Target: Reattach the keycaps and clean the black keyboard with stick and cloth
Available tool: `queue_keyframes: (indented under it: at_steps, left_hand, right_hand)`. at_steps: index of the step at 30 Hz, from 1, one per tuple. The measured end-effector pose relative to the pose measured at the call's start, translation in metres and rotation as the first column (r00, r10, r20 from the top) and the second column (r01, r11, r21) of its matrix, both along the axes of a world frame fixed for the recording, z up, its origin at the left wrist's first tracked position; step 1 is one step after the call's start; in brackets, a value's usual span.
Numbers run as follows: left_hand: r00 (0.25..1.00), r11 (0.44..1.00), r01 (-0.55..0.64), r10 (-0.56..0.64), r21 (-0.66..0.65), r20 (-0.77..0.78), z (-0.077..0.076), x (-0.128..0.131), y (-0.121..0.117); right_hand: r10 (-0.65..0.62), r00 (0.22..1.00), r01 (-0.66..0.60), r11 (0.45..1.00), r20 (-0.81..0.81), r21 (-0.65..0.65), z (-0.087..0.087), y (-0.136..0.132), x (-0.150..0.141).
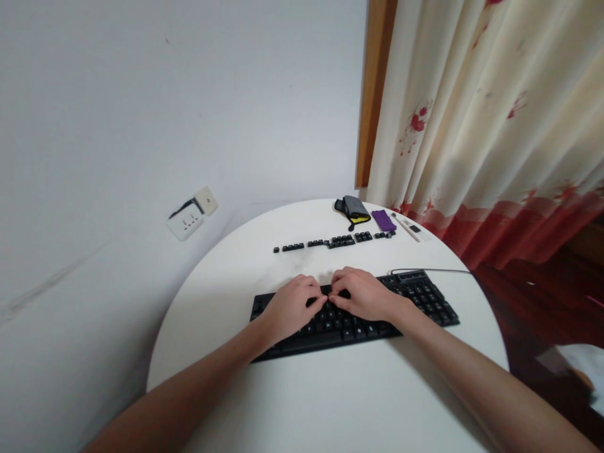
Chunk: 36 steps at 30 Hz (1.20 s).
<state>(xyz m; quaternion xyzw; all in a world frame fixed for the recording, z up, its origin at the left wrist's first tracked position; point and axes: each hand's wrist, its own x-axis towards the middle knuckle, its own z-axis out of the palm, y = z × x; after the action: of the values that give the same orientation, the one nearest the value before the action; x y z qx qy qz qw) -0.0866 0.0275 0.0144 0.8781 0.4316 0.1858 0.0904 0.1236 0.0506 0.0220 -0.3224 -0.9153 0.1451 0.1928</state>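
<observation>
A black keyboard (pixel 321 338) lies on the white round table (pixel 302 396), its cable running off at the back right. My left hand (pixel 295 305) rests over its upper middle, fingers curled and thumb drawn in toward the index finger. Facing it, my right hand (pixel 361 294) is curled the same way, and the fingertips of both hands nearly meet over the keys. Whatever is pinched there is too small and covered to make out. Behind the keyboard, loose black keycaps (pixel 342 241) stand in a broken row.
At the table's back right lie a folded grey-and-black cloth item (pixel 355 207), a purple cloth (pixel 384 221) and a slim pale brush-like tool (pixel 406 229). A wall with a socket (pixel 185 221) borders the left; a patterned curtain (pixel 472 126) hangs at the right.
</observation>
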Motion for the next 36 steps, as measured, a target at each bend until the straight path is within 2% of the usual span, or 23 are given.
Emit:
queue_keyframes:
  at_steps: [5, 12, 16, 20, 22, 25, 28, 32, 36]
  left_hand:
    - [0.997, 1.0, -0.008, 0.01, -0.023, 0.074, 0.001, 0.001, 0.003]
    - [0.99, 0.999, -0.022, 0.028, -0.046, 0.136, 0.001, 0.0, 0.009]
    - [0.983, 0.998, -0.047, 0.054, -0.043, 0.178, 0.0, -0.001, 0.011]
    - [0.976, 0.997, -0.08, 0.077, 0.004, 0.206, 0.002, -0.008, 0.02]
    - [0.976, 0.995, -0.102, 0.096, 0.021, 0.193, 0.005, -0.012, 0.032]
    - [0.982, 0.987, -0.143, 0.132, 0.072, 0.138, 0.014, -0.015, 0.062]
    - [0.995, 0.981, -0.1, 0.098, 0.164, 0.024, 0.019, -0.011, 0.099]
    - [0.985, 0.975, -0.071, 0.102, 0.212, -0.137, 0.012, -0.001, 0.135]
    - [0.971, 0.975, -0.089, 0.13, 0.202, -0.198, -0.001, 0.006, 0.15]
  right_hand:
    - [-0.027, 0.999, 0.027, 1.0, 0.034, 0.011, -0.001, 0.0, 0.001]
    - [0.039, 0.992, -0.055, 0.99, -0.124, -0.128, -0.006, 0.012, 0.008]
    - [-0.097, 0.985, 0.08, 0.99, -0.143, -0.12, -0.01, 0.023, 0.013]
    - [-0.209, 0.976, 0.201, 0.973, -0.064, -0.113, -0.015, 0.032, 0.02]
    - [-0.222, 0.975, 0.217, 0.968, -0.025, -0.122, -0.016, 0.034, 0.021]
    - [-0.217, 0.976, 0.215, 0.968, -0.002, -0.128, -0.018, 0.033, 0.021]
    - [-0.213, 0.977, 0.211, 0.97, -0.004, -0.123, -0.019, 0.031, 0.02]
    - [-0.195, 0.98, 0.191, 0.975, -0.026, -0.115, -0.02, 0.03, 0.019]
    - [-0.183, 0.983, 0.177, 0.976, -0.033, -0.128, -0.021, 0.032, 0.02]
